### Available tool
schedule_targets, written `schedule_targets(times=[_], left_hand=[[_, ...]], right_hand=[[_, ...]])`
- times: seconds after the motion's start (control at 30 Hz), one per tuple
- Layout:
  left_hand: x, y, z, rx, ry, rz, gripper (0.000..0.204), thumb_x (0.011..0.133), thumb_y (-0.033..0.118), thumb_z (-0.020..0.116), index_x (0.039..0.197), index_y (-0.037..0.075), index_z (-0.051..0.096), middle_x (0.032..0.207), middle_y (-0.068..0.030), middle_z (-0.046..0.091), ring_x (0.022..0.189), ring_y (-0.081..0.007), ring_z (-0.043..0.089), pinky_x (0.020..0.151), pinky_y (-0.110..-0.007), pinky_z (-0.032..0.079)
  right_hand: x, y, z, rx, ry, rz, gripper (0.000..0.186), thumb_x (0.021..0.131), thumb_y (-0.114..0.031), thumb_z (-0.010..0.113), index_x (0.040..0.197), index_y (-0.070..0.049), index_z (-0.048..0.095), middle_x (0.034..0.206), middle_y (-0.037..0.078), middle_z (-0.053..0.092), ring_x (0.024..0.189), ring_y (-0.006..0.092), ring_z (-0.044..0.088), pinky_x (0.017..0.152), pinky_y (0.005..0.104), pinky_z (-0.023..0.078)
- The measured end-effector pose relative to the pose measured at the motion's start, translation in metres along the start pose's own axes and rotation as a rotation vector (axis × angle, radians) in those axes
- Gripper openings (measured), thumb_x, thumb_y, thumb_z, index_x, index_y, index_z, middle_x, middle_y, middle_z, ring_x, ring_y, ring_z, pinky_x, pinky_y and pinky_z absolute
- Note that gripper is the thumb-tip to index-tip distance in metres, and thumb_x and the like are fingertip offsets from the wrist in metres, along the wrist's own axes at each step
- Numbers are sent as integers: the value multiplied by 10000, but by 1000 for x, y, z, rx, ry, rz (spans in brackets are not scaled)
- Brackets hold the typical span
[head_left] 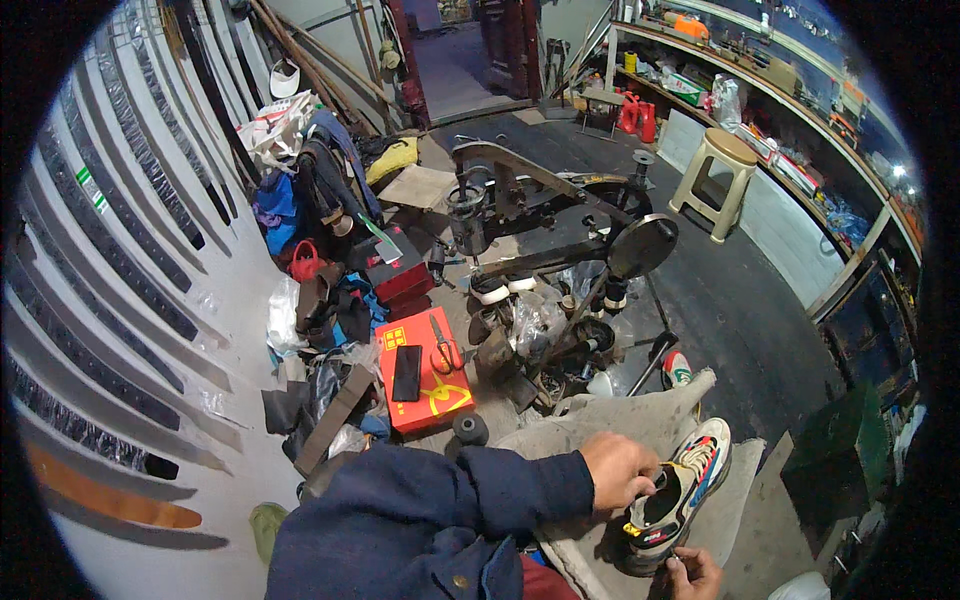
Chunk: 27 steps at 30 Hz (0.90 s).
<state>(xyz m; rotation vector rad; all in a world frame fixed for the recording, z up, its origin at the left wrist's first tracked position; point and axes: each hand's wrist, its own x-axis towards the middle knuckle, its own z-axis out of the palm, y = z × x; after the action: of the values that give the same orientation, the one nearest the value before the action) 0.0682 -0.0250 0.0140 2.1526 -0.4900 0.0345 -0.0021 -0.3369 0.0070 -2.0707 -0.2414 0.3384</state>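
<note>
A beige sneaker [697,470] with blue, red and yellow trim rests on a greyish cloth [610,420] over my lap, its toe pointing away and its heel toward me. My left hand [618,472], in a navy sleeve, comes from the left with its fingers closed at the shoe's collar beside the opening. Low by the heel is my right hand [693,573], its thumb and fingers pinched together near the sole. Whatever it pinches is too small to make out.
An iron shoe-sewing machine [540,190] stands ahead. A red box [425,385] carries scissors [444,345] and a black phone [407,373]. Another colourful shoe [677,368] lies beyond the cloth. At right are a stool [718,175], shelves [780,165] and a dark green box [838,450].
</note>
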Motion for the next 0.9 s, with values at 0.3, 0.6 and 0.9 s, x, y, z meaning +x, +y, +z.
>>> schedule_targets(times=[0.3, 0.6, 0.9], left_hand=[[8, -6, 40, -1003, -173, -103, 231, 1006, 221, 655, 874, 57, 559, 772, -40, 665, 693, -121, 651, 624, -296, 519], [6, 28, 36, -35, -503, 34, 497, 850, 414, 750, 1015, -43, 646, 937, -291, 683, 977, -484, 658, 801, -515, 531], [22, 8, 61, -323, -496, -141, 498, 810, 390, 808, 1047, -40, 720, 990, -258, 728, 964, -357, 713, 838, -444, 544]], right_hand=[[1, -23, -5, -104, 36, 41, 227, 1000, -176, 695, 1132, 7, 718, 946, 100, 738, 845, 158, 667, 769, 326, 542], [7, -41, -7, -500, -49, -24, 257, 1013, -264, 654, 1178, -67, 673, 951, 184, 746, 818, 338, 724, 744, 425, 560], [17, -43, 14, -600, -5, -64, 185, 1001, -199, 599, 1110, -51, 576, 973, 280, 670, 914, 528, 624, 762, 555, 497]])
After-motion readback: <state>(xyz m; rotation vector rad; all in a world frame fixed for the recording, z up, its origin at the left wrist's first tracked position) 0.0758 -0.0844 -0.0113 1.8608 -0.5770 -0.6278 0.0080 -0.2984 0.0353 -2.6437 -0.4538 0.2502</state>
